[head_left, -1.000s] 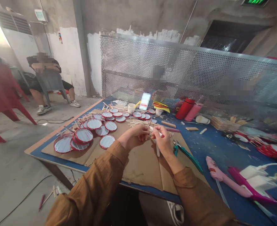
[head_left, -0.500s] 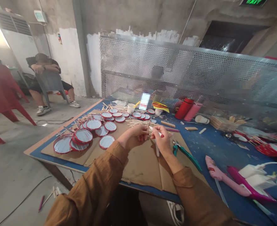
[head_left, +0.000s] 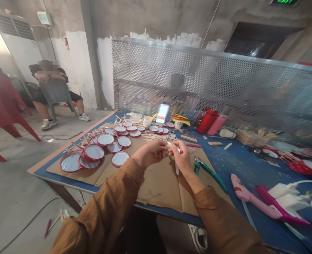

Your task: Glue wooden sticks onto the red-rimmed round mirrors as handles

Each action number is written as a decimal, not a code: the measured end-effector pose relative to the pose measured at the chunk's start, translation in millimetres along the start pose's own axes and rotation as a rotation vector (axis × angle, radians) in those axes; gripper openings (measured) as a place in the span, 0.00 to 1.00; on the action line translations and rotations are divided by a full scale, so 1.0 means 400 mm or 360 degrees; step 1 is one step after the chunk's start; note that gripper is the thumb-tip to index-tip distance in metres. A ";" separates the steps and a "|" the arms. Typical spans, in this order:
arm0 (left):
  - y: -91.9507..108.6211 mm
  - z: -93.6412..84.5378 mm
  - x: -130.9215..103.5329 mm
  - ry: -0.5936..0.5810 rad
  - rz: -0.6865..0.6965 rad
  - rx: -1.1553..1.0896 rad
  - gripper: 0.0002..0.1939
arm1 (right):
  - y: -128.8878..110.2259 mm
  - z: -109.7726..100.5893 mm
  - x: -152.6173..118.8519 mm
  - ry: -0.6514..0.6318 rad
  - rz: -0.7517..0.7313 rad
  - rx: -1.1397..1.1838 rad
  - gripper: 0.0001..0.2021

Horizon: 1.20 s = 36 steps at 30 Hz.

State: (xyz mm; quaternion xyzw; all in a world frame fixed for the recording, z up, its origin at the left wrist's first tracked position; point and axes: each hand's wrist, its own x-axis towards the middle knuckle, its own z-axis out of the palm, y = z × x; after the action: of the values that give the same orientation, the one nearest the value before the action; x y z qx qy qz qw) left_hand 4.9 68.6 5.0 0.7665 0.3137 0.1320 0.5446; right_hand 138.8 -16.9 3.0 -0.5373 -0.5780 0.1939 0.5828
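Observation:
My left hand point(head_left: 157, 149) is closed on a small thin stick point(head_left: 167, 139) held upright above the cardboard point(head_left: 158, 183). Close beside it on the right, my right hand point(head_left: 181, 155) pinches a white pen with a red end point(head_left: 181, 151), its tip towards the stick. Under my right hand a pale stick point(head_left: 177, 168) lies on the cardboard. Round red-rimmed discs point(head_left: 120, 159) lie to the left of my hands, some stacked. Flat wooden sticks point(head_left: 152, 137) are spread behind them.
Teal-handled pliers point(head_left: 214, 174) and a pink glue gun point(head_left: 251, 199) lie at the right. Behind stand a paper cup point(head_left: 147, 122), a lit phone point(head_left: 162, 113), a red bottle point(head_left: 207, 121) and a perforated metal screen point(head_left: 145, 70). A person sits at the far left.
The pen in my right hand has tilted slightly, and both hands have stayed nearly in place. Nothing else on the table has visibly moved.

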 end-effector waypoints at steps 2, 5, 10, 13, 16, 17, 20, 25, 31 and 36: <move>0.002 0.000 0.000 0.0008 -0.0019 -0.0003 0.08 | 0.000 -0.001 0.000 0.0025 0.0006 -0.0011 0.10; 0.001 0.000 0.001 0.0001 -0.0032 -0.0010 0.08 | -0.001 -0.002 0.000 0.0041 0.0005 0.0002 0.10; -0.003 -0.001 0.003 -0.0013 0.0005 0.0011 0.09 | -0.005 0.000 0.000 -0.0017 0.0018 -0.0001 0.11; -0.001 -0.001 0.001 -0.0009 -0.0011 0.0023 0.08 | -0.005 0.000 0.000 0.0016 0.0026 -0.0022 0.10; 0.003 -0.001 -0.002 -0.0009 -0.0023 0.0024 0.08 | -0.005 -0.001 -0.001 0.0026 0.0026 0.0005 0.10; 0.003 -0.001 -0.002 -0.0006 -0.0021 0.0024 0.08 | -0.005 -0.001 -0.001 0.0011 0.0020 0.0012 0.10; 0.003 0.000 -0.002 -0.0001 -0.0017 0.0039 0.08 | -0.006 -0.001 -0.001 -0.0012 0.0010 -0.0004 0.11; 0.006 0.002 -0.004 0.0010 -0.0028 0.0051 0.08 | -0.008 -0.002 -0.002 0.0046 0.0034 -0.0022 0.11; 0.011 0.002 -0.010 0.0014 -0.0010 0.0042 0.08 | -0.011 -0.002 -0.002 -0.0009 0.0020 -0.0027 0.11; 0.006 0.003 -0.004 0.0026 -0.0013 0.0039 0.09 | -0.010 -0.002 -0.002 0.0019 0.0029 -0.0016 0.11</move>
State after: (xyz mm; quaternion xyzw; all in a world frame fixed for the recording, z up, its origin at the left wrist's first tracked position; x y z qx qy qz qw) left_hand 5.1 66.4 7.0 0.7708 0.3228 0.1321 0.5331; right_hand 137.9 -19.4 6.1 -0.5467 -0.5706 0.1930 0.5816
